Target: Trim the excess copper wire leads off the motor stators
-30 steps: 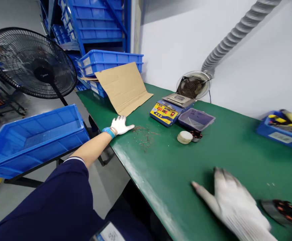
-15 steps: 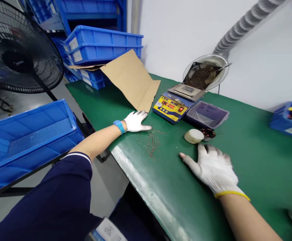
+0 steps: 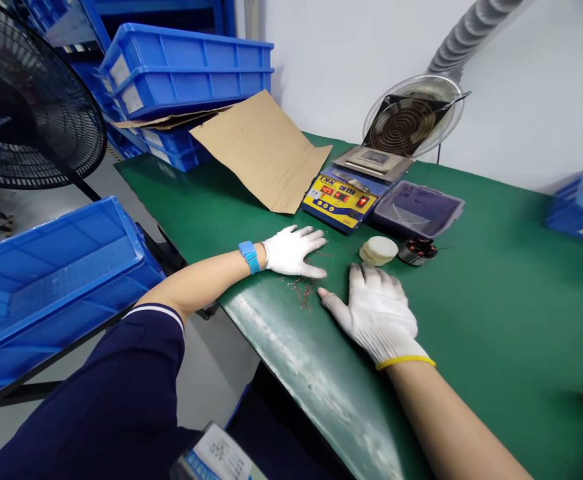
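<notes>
My left hand (image 3: 294,250), in a white glove with a blue wristband, lies flat and open on the green table (image 3: 496,300). My right hand (image 3: 374,310), also gloved, lies flat and open just to its right. Between and under the two hands is a small scatter of thin copper wire scraps (image 3: 301,290) near the table's front edge. A stack of pale round discs (image 3: 379,250) and a small copper-wound coil (image 3: 417,250) sit just beyond my right hand.
A yellow-and-blue heating unit (image 3: 344,193) and a clear tray (image 3: 416,210) stand behind the discs, with a round fume hood (image 3: 411,120) on a hose. Cardboard (image 3: 264,150) leans on stacked blue bins (image 3: 181,67). A blue bin (image 3: 51,267) and a fan (image 3: 21,113) stand at left.
My right hand swept left across the table toward the wire scraps. My left hand slid right toward it, so the two hands now lie close together around the scraps.
</notes>
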